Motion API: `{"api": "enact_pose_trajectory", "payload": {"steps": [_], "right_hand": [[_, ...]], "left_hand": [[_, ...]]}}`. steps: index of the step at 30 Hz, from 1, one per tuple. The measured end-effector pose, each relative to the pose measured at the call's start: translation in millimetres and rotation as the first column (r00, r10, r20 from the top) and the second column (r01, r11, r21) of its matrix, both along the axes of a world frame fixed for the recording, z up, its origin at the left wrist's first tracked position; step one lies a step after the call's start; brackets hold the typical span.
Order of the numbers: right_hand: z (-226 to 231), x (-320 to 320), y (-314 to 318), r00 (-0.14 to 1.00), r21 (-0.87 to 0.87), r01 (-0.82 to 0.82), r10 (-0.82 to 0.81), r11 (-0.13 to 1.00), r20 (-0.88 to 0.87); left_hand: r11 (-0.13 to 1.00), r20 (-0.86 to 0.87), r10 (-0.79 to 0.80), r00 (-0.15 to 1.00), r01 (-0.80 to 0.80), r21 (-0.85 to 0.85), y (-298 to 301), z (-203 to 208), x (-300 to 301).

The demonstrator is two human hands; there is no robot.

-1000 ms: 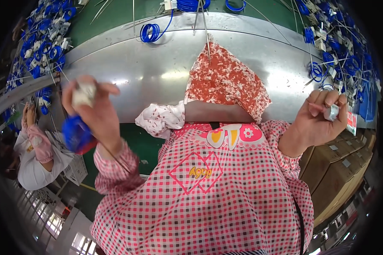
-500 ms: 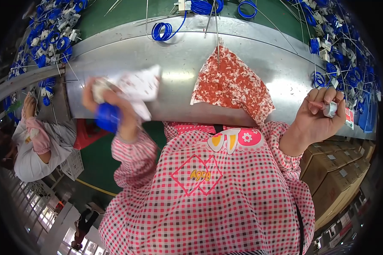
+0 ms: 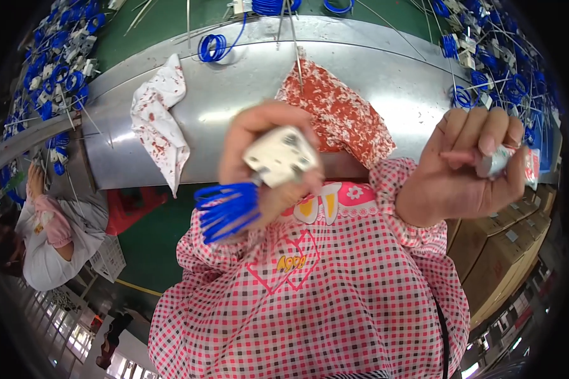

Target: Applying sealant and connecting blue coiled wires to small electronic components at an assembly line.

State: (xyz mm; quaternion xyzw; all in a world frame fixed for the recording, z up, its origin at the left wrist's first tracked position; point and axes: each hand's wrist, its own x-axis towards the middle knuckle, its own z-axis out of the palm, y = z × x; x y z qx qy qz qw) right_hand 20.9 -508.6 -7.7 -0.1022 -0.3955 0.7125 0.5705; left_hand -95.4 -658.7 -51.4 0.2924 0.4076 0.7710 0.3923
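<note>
My left hand (image 3: 236, 146) is raised over the bench's near edge, its fingers curled round a white block (image 3: 281, 156) with dark spots, blurred by motion. A coil of blue tubing (image 3: 227, 212) hangs from it beside my wrist; the pair looks like a capillary thermostat. Farther right, my right hand (image 3: 456, 182) is closed on a small silver-and-white tube (image 3: 494, 162) with a pinkish tip. Beyond my left hand, a red cloth with white flecks (image 3: 338, 104) lies on the bench. A crumpled white cloth with red stains (image 3: 160, 120) lies at left, one corner over the edge.
The metal bench (image 3: 221, 82) runs across in front of me. Blue coils with white blocks and thin rods heap at the far left (image 3: 50, 69) and far right (image 3: 512, 76). A single blue coil (image 3: 213, 48) sits at the back. Cardboard boxes (image 3: 506, 252) stand right; another person (image 3: 63, 237) sits left.
The white cloth has left my left hand and lies on the bench. That hand has moved right and nearer with the white block and blue coil. My right hand looks larger, still holding the tube.
</note>
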Motion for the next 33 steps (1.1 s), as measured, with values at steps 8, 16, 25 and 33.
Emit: {"api": "enact_pose_trajectory", "payload": {"steps": [8, 16, 25, 33], "right_hand": [[15, 7, -33, 0.982, 0.374, -0.148, 0.09, 0.916, 0.169], [5, -3, -35, 0.993, 0.452, 0.016, -0.066, 0.892, 0.096], [11, 10, -28, 0.957, 0.481, -0.218, 0.09, 0.849, 0.275], [10, 13, -27, 0.953, 0.456, -0.213, 0.08, 0.864, 0.293]], "left_hand": [[0.988, -0.36, -0.142, 0.922, 0.113, -0.101, 8, 11, 27], [0.984, -0.287, -0.12, 0.95, 0.075, -0.162, 13, 21, 40], [0.984, -0.388, -0.14, 0.911, 0.083, -0.158, 17, 15, 37], [0.982, -0.239, -0.103, 0.965, 0.06, -0.178, 15, 15, 42]]}}
